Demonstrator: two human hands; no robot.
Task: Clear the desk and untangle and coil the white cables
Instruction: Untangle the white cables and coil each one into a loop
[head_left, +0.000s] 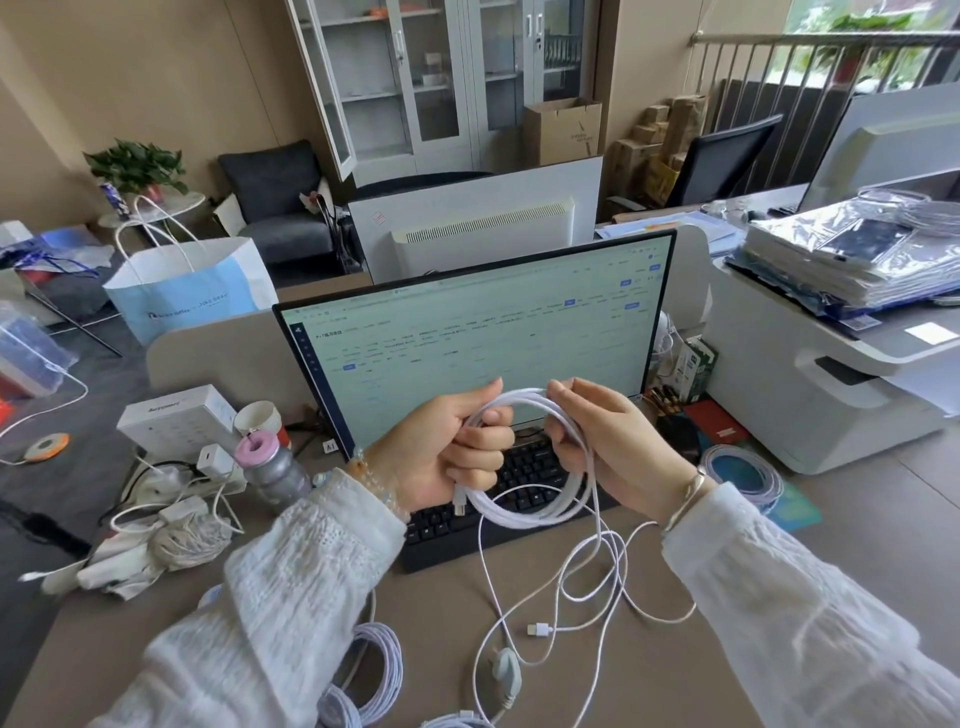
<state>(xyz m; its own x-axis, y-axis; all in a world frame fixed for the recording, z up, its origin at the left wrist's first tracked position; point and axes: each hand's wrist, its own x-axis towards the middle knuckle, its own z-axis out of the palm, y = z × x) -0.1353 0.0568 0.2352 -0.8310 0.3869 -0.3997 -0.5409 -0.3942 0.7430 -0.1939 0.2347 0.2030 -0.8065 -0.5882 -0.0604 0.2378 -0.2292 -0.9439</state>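
Observation:
I hold a partly wound white cable coil (540, 512) in the air above the black keyboard (524, 486). My left hand (457, 452) grips the coil's left side, with a plug end sticking out below the palm. My right hand (602, 441) pinches the strands on the coil's right side. The cable's loose tail (613, 577) hangs down and lies in loops on the desk, ending in a white plug (540, 630). Another white cable with an inline switch (506, 670) lies below it. Wound white coils (382, 670) rest near my left sleeve.
A lit monitor (478, 338) stands behind the keyboard. To the left are a grey bottle (272, 470), a paper cup (260, 418), a white box (176, 421) and a heap of chargers and cords (171, 519). A printer (826, 374) and another cable coil (743, 470) sit right.

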